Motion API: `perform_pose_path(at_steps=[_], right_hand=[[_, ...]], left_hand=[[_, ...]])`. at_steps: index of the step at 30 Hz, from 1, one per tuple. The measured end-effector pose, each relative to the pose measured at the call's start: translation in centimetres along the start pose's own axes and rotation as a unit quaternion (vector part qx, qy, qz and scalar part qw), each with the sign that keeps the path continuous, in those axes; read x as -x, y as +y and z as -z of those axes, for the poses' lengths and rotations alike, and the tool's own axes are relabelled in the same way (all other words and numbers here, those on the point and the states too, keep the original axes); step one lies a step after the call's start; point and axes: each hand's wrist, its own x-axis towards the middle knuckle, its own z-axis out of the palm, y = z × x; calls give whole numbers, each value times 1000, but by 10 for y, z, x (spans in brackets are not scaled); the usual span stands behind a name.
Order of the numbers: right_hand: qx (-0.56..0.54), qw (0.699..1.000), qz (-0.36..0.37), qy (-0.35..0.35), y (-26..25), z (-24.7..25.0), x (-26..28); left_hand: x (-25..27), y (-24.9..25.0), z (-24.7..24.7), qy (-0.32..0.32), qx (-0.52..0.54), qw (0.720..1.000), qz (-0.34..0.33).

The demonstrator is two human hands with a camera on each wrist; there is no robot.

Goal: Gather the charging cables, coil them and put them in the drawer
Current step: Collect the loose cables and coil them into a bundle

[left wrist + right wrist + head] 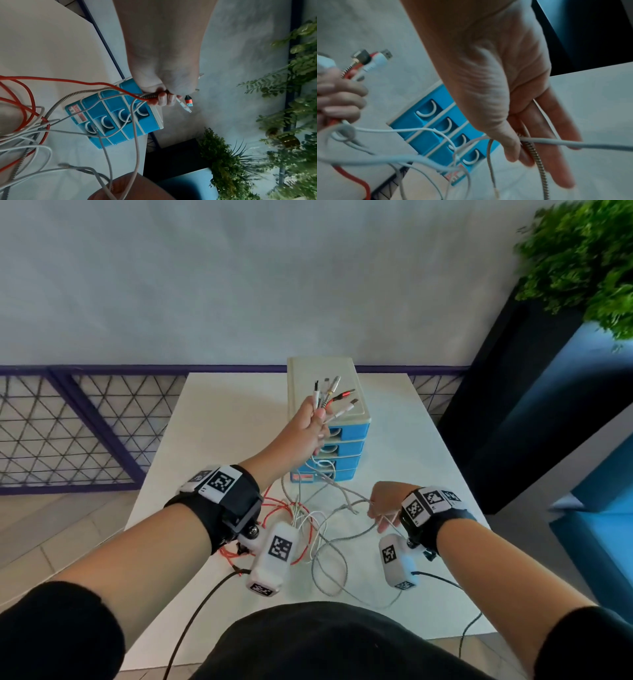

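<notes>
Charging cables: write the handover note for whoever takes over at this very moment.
Left hand: raised, grips the plug ends of the charging cables in one bunch.
Right hand: pinches two trailing lengths, one white, one braided.
The rest lies tangled on the table before the drawer unit, all drawers closed.
Done: plug ends bunched. Left: coil, open a drawer, stow.

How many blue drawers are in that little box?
4, stacked in the box on the table: top drawer, second drawer, third drawer, and bottom drawer by the red label. All look shut; none seems hidden.
</notes>
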Motion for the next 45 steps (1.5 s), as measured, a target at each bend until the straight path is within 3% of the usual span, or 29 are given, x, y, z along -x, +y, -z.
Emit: perform_pose_path(at_steps=[3,4,6,8,9,13,17,20,23,27,30,31,41,45], right_hand=[[151,988,-21,21,-3,11,1],[155,987,1,47,-9,20,6],[-13,987,97,128,-29,43,26],[-276,922,209,174,-51,64,50],[-354,888,247,162,-61,69,61],[-338,864,345,139,-92,66,81],[-305,868,336,204,-105,60,74],[-309,867,332,205,-105,59,71],[-356,848,345,184,-104,61,73],[-464,783,396,119,-103,67,72],[-594,698,399,37,-101,65,71],[-610,685,396,37,-100,65,71],[-669,641,356,125,-100,81,77],[-658,647,354,149,-101,84,79]], left_hand=[[2,-1,6,1,47,999,11],[2,-3,8,4,58,998,15],[1,-5,11,11,60,998,17],[-1,-5,10,24,68,997,16],[-1,-3,9,29,76,997,17],[4,6,0,-12,62,998,-12],[8,9,0,-53,30,998,6],[8,7,8,-99,39,994,25],[10,9,12,-150,29,988,28],[17,5,8,-172,-22,985,21],[20,-9,5,-170,-40,984,23],[20,-14,4,-172,-50,983,23],[29,-32,-12,-194,-166,965,56],[34,-38,-13,-186,-217,956,67]])
